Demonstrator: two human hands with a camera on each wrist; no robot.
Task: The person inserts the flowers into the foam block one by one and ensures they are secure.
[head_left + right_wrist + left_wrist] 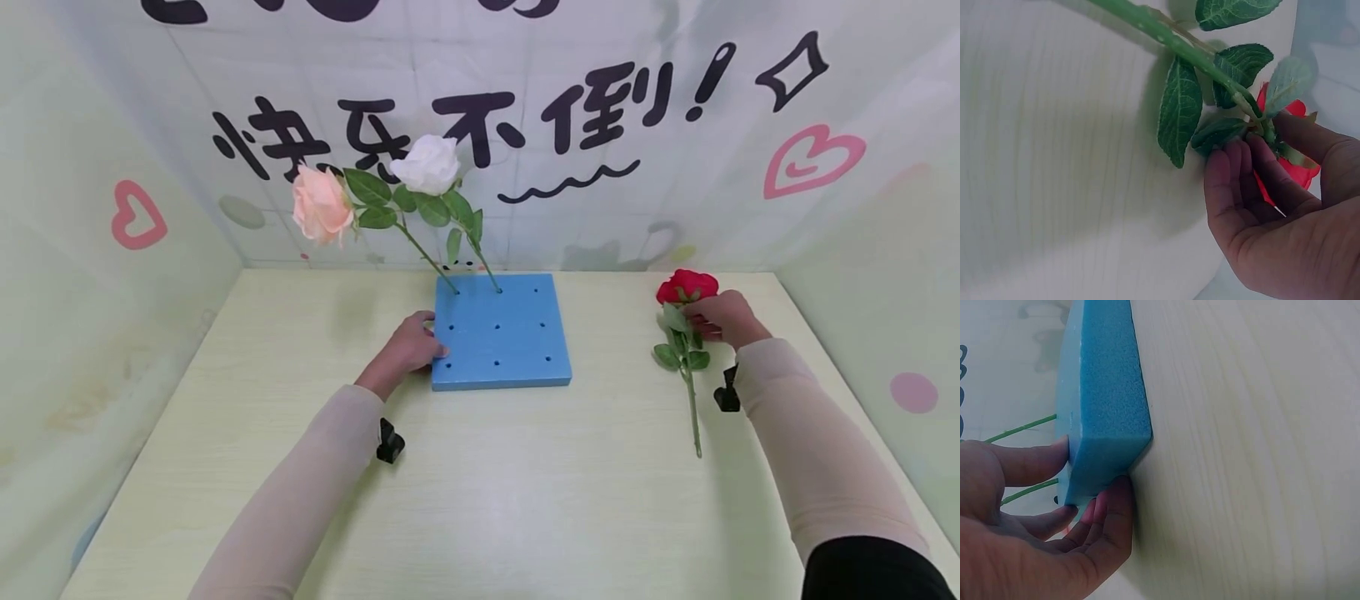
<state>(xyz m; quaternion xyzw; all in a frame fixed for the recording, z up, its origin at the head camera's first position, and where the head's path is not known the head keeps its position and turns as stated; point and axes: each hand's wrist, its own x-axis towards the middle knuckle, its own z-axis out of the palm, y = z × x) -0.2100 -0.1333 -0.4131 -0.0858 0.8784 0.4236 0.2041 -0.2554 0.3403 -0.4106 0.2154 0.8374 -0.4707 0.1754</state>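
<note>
A blue foam block [517, 342] with small holes lies on the table. My left hand [408, 343] grips its left edge, thumb on the top face and fingers at the side, as the left wrist view shows. A pink rose [321, 204] and a white rose [427, 165] stand tilted to the left in two holes of the block's back row. At the right, my right hand [723, 318] pinches a red rose [686, 285] by the stem just below its bloom. Its leafy stem [1179, 47] points toward the table's front.
The pale wooden table [525, 500] has a printed cloth backdrop [465, 225] behind it and cloth walls on both sides. Black wrist cameras sit below each hand, the left one [390, 442] and the right one [727, 392].
</note>
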